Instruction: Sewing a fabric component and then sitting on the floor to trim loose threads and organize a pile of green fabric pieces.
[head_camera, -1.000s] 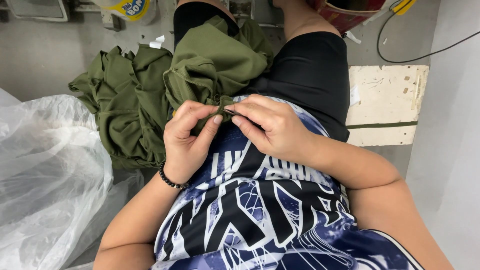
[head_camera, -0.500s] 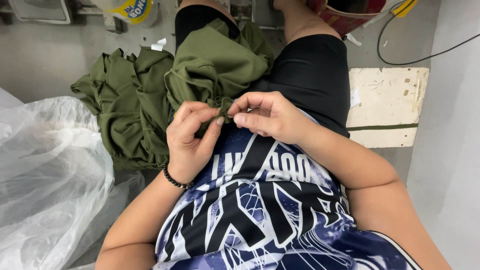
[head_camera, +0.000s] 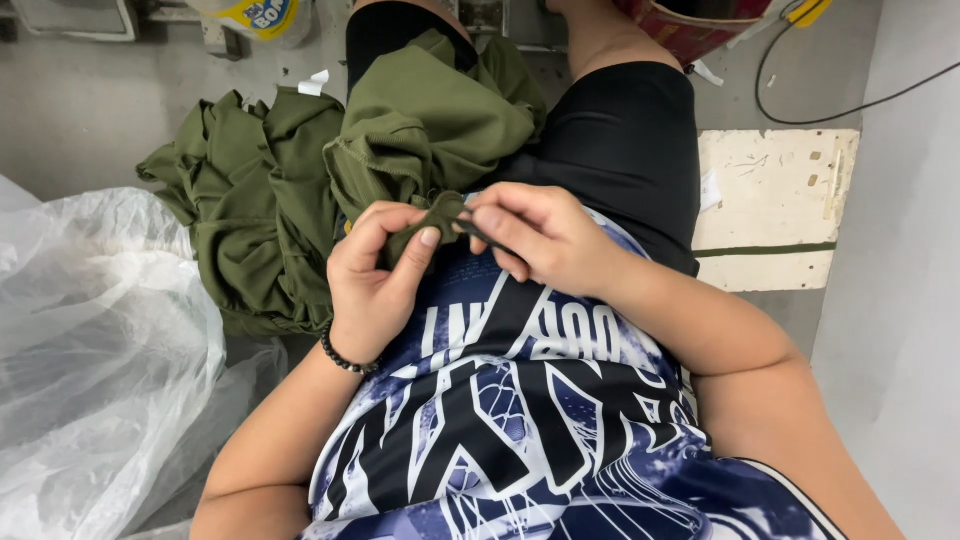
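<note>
Left hand (head_camera: 375, 275) pinches edge of olive-green knit garment (head_camera: 430, 125) at frame centre; right hand (head_camera: 545, 235) pinches small dark tool (head_camera: 478, 232) against it, fabric held taut for access.

Supporting surface: grey concrete floor (head_camera: 90, 110). A heap of olive green cloth (head_camera: 250, 220) lies on it at centre left, part of it draped onto the lap. A clear plastic bag (head_camera: 90, 340) lies just beside the cloth, lower left. A pale board (head_camera: 775, 200) lies at right, a black cable (head_camera: 840, 100) beyond it.
</note>
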